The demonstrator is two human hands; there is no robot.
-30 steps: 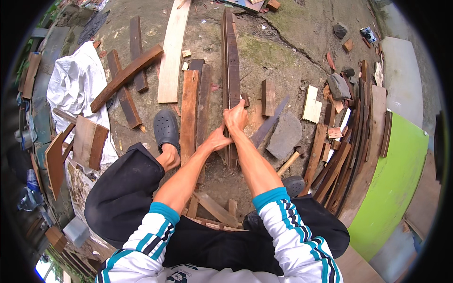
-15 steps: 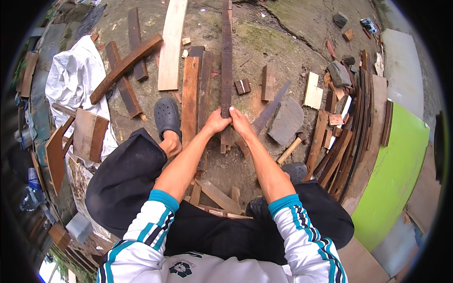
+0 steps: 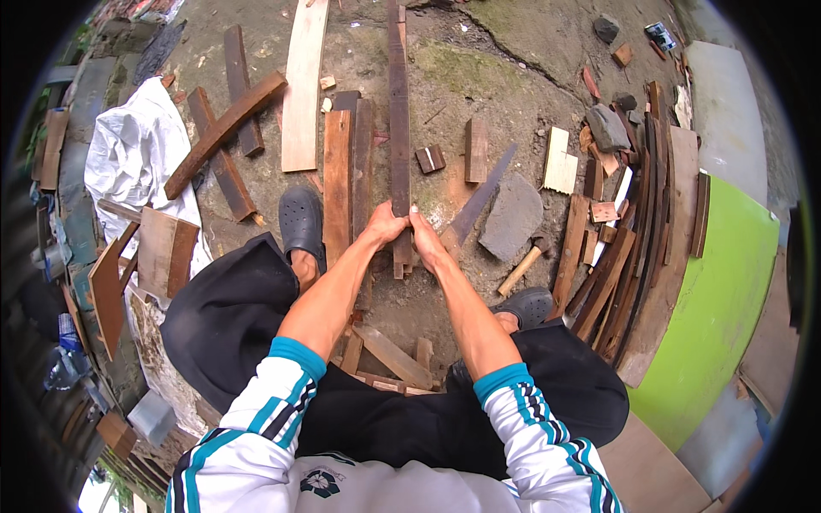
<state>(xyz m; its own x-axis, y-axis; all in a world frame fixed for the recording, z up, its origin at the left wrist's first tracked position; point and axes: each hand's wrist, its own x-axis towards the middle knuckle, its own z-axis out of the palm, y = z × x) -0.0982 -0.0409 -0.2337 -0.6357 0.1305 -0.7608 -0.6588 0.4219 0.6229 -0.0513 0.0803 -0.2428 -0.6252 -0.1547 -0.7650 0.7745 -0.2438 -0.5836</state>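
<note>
Two hands (image 3: 386,226) (image 3: 426,238) on dark plank (image 3: 399,111) (far end cropped), fingers largely hidden

I'm watching remotely through the left fisheye on the wearer's head, looking pretty much down. The shirt (image 3: 393,483) is super close along the bottom, left hand (image 3: 386,224) and right hand (image 3: 427,239) sit mid-frame, and the ground (image 3: 505,111) runs farther off up top, edges bending like crazy.

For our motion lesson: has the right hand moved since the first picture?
Yes: judged against the hammer, the right hand has shifted down the picture.
</note>
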